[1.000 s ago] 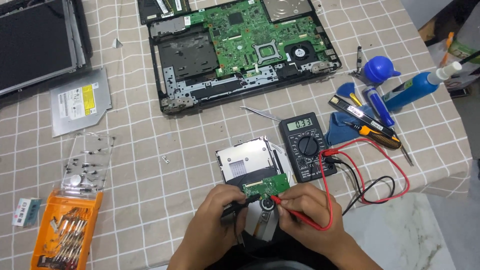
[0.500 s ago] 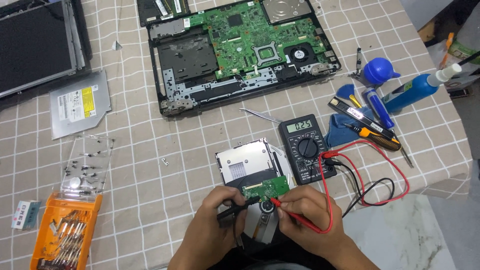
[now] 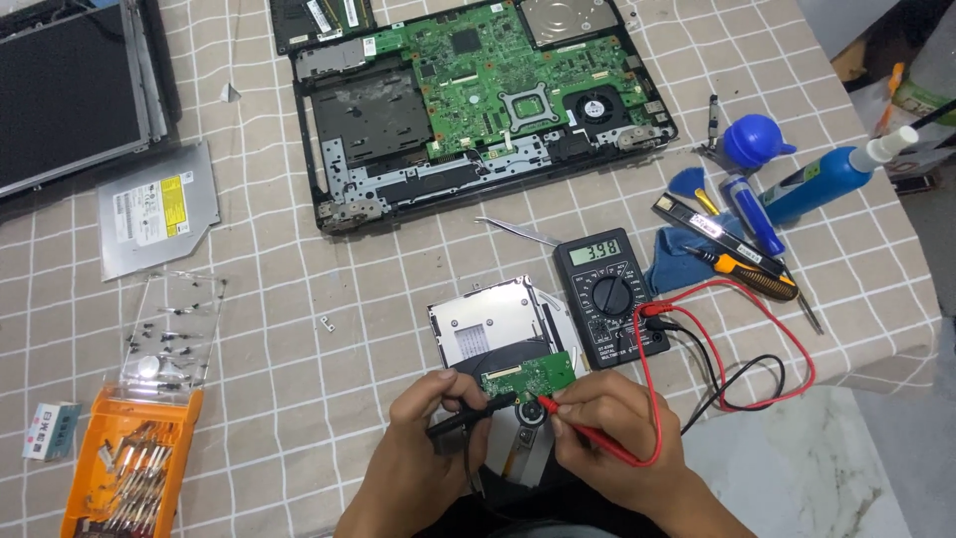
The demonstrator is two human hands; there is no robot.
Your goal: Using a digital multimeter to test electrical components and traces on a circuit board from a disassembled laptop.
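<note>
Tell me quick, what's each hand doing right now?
Left hand: closed on the black probe.
Right hand: closed on the red probe, tip on the small green circuit board.

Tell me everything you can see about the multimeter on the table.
The multimeter is a black, seemingly plastic handheld unit lying flat, face up, on the checked tablecloth, right of the opened optical drive. It has a lit grey display on top, a round selector dial mid-body, and jacks at the lower right holding a red lead and a black lead. No hand touches it.
</note>
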